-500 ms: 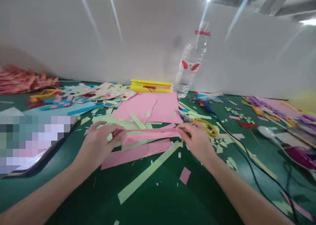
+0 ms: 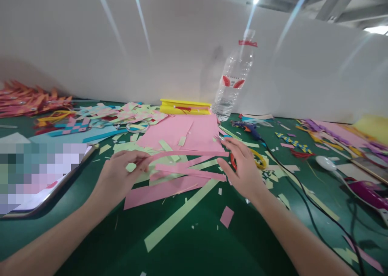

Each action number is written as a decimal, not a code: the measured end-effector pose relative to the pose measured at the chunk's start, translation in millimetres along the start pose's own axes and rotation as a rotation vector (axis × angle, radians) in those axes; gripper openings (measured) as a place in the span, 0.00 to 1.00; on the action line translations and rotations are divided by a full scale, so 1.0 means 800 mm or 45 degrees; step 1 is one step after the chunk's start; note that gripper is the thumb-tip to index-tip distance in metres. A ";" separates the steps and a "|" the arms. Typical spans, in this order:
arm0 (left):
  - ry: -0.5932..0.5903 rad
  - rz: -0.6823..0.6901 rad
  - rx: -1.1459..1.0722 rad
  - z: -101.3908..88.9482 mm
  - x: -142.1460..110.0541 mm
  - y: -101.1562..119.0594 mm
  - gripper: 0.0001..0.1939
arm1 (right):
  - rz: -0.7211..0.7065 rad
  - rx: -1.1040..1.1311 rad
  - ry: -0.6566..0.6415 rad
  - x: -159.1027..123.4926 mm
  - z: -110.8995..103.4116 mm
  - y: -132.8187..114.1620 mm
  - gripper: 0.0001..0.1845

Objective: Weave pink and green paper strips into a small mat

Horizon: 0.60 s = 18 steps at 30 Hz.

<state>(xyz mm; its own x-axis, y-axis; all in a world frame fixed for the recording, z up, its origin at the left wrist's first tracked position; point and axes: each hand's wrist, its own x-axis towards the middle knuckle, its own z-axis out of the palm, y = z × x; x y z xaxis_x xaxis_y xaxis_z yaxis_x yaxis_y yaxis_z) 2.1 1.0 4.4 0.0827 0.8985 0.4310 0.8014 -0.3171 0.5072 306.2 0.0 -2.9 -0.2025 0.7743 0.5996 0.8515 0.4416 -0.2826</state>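
Note:
My left hand (image 2: 121, 175) pinches the left end of a narrow pink paper strip (image 2: 188, 153), which stretches across to the right. My right hand (image 2: 245, 171) is open by the strip's far end, with thumb and fingers apart. Partly hidden behind that hand lies a pair of scissors (image 2: 260, 159) with yellow and red handles. Below the held strip, another pink strip (image 2: 194, 172) rests over pale green paper pieces. A wider pink strip (image 2: 160, 192) and a long green strip (image 2: 178, 219) lie closer to me. Behind them is a pink sheet (image 2: 200, 132).
A tilted plastic bottle (image 2: 233, 82) leans by the wall, beside a yellow folded piece (image 2: 185, 107). To the right are a glue gun (image 2: 250, 129) with its black cord, and a purple-handled tool (image 2: 365, 191). At left lies a blurred-out screen device (image 2: 65, 175). Paper scraps litter the green table.
My right hand has let go of the pink paper and opened, its fingers now spread further up. One pink strip now lies on the table below the strip in my left hand.

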 end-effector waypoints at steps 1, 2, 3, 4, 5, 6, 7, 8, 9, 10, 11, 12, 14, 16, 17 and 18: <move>0.000 0.016 -0.014 0.002 -0.002 0.001 0.20 | -0.004 0.111 -0.039 -0.001 0.001 -0.004 0.23; -0.006 0.035 -0.029 0.005 -0.003 0.002 0.20 | -0.008 0.201 -0.080 -0.002 0.002 -0.008 0.21; -0.014 0.057 -0.042 0.007 -0.005 0.003 0.21 | -0.023 0.260 -0.113 -0.003 0.003 -0.012 0.20; -0.027 0.080 -0.053 0.009 -0.007 0.005 0.21 | -0.045 0.287 -0.129 -0.004 0.005 -0.016 0.18; -0.042 0.106 -0.059 0.012 -0.008 0.007 0.21 | -0.077 0.301 -0.114 -0.006 0.008 -0.021 0.17; -0.052 0.133 -0.061 0.014 -0.010 0.010 0.20 | -0.118 0.311 -0.082 -0.007 0.011 -0.025 0.15; -0.061 0.162 -0.064 0.017 -0.011 0.012 0.20 | -0.159 0.326 -0.037 -0.009 0.014 -0.030 0.12; -0.073 0.191 -0.069 0.019 -0.013 0.016 0.18 | -0.193 0.342 0.004 -0.010 0.017 -0.035 0.10; -0.091 0.217 -0.079 0.021 -0.015 0.019 0.17 | -0.238 0.356 0.028 -0.012 0.021 -0.040 0.09; -0.125 0.243 -0.099 0.023 -0.017 0.022 0.17 | -0.289 0.367 0.033 -0.014 0.023 -0.045 0.11; -0.169 0.266 -0.132 0.026 -0.020 0.026 0.16 | -0.347 0.356 0.021 -0.016 0.025 -0.049 0.13; -0.219 0.291 -0.166 0.027 -0.022 0.029 0.16 | -0.417 0.333 -0.022 -0.017 0.027 -0.053 0.14; -0.299 0.324 -0.233 0.030 -0.027 0.035 0.15 | -0.522 0.276 -0.128 -0.020 0.029 -0.060 0.17; -0.322 0.307 -0.280 0.032 -0.031 0.039 0.15 | -0.589 0.222 -0.232 -0.022 0.030 -0.063 0.19; -0.330 0.287 -0.296 0.032 -0.033 0.041 0.14 | -0.604 0.199 -0.271 -0.023 0.030 -0.064 0.20; -0.341 0.264 -0.311 0.032 -0.034 0.043 0.14 | -0.611 0.180 -0.298 -0.023 0.029 -0.064 0.20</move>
<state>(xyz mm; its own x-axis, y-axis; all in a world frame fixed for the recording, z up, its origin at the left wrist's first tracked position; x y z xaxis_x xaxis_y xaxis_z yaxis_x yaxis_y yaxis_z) 42.9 -26.2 -9.1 0.4044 0.8453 0.3493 0.5905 -0.5330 0.6060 254.9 -26.1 -17.1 -0.6681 0.5440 0.5077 0.5671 0.8140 -0.1260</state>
